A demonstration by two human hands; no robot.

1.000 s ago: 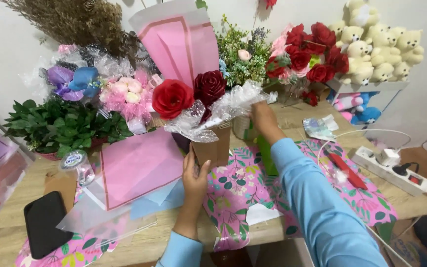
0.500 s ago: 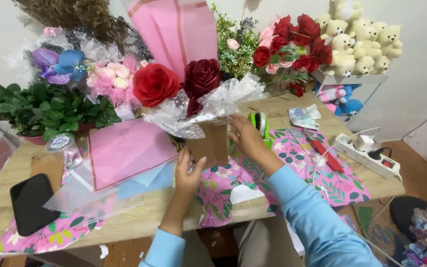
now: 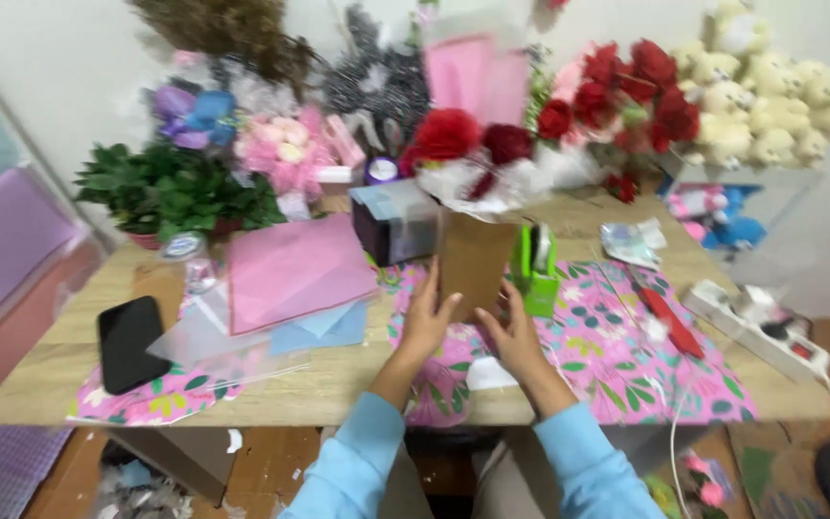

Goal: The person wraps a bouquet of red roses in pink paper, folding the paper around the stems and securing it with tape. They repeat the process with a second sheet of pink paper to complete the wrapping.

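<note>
Holding the brown paper wrap (image 3: 473, 261) from both sides, the hands now grip it low down near its bottom. The left hand (image 3: 427, 322) presses its left edge and the right hand (image 3: 516, 332) cups the lower right corner. A second ago the right hand was up higher, by the green tape holder (image 3: 535, 264); now it has come back down to the wrap. The wrap stands upright on the table (image 3: 338, 370), on the flowery pink sheet (image 3: 607, 351), with red roses (image 3: 468, 139) sticking out of its top. It looks like the bunch is being steadied with two hands. Pink paper sheets (image 3: 295, 269) and a black phone (image 3: 132, 341) lie to the left, well apart from the hands.
</note>
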